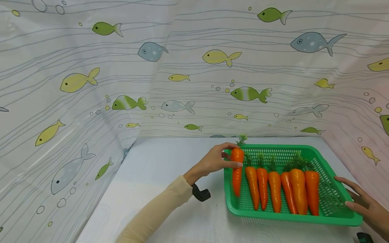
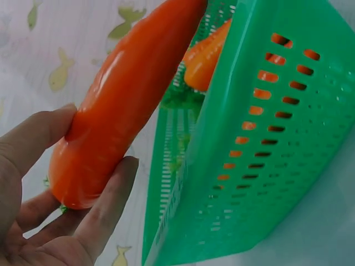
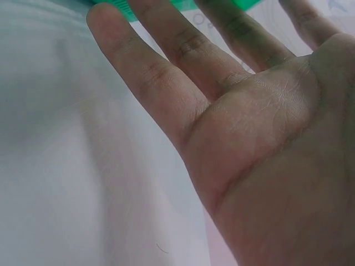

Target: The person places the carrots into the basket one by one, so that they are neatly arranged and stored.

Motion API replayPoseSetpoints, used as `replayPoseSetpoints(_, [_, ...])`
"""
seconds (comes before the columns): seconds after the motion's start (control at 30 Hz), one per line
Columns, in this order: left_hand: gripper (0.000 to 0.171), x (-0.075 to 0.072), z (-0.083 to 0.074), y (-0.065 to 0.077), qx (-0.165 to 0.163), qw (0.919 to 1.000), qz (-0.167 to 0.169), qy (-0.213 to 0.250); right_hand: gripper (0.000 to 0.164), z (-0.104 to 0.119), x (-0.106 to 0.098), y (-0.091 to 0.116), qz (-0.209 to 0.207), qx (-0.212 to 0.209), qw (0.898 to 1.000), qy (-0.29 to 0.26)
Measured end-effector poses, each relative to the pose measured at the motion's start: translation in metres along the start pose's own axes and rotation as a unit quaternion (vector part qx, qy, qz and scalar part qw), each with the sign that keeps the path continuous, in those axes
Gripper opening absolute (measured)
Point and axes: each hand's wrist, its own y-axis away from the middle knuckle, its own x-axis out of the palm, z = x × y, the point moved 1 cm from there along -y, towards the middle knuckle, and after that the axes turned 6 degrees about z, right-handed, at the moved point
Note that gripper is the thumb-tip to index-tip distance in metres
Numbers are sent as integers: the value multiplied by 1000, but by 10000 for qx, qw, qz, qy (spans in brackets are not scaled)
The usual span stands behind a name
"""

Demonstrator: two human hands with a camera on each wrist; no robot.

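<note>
My left hand (image 1: 217, 158) grips a bright orange carrot (image 1: 237, 172) by its thick upper end, thumb on one side and fingers on the other. The carrot points tip-down at the left side of a green plastic basket (image 1: 291, 220), its leafy top sticking up behind the hand. In the left wrist view the carrot (image 2: 119, 100) slants beside the basket wall (image 2: 277, 155). Several more carrots (image 1: 275, 190) lie side by side in the basket, leaves toward the back. At the basket's right rim, my right hand (image 1: 364, 206) touches the edge with extended fingers (image 3: 183, 50).
The basket stands on a white table (image 1: 170, 162), toward its right side. Behind and beside the table hangs a white sheet (image 1: 188, 87) printed with fish. A black strap piece (image 1: 201, 193) sits at the left wrist.
</note>
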Motion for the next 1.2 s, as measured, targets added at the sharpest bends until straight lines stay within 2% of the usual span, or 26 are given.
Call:
replayPoseSetpoints(0.23, [56, 13, -4, -11, 55, 9998, 170, 89, 75, 0, -1, -2, 17, 360, 9993, -30])
replayPoseSetpoints(0.4, [56, 20, -8, -17, 59, 9998, 195, 92, 76, 3, -2, -2, 37, 357, 9994, -2])
replayPoseSetpoints(0.53, [53, 26, -8, -24, 154, 9992, 247, 290, 76, 8, -2, -2, 52, 322, 9995, 58])
replayPoseSetpoints(0.63, [50, 32, -7, -28, 210, 9984, 304, 438, 76, 11, -3, -2, 89, 458, 9989, -1])
replayPoseSetpoints(0.8, [49, 42, -7, -33, 79, 9982, 332, 491, 76, 14, -3, -3, 144, 570, 9983, 34])
replayPoseSetpoints(0.97, [50, 51, -10, -42, 82, 9981, 421, 448, 77, 13, -4, -1, 85, 434, 9988, 204])
replayPoseSetpoints(1.2, [42, 65, -17, -57, 52, 9953, 699, 664, 75, 8, -2, 1, 85, 347, 9994, 36])
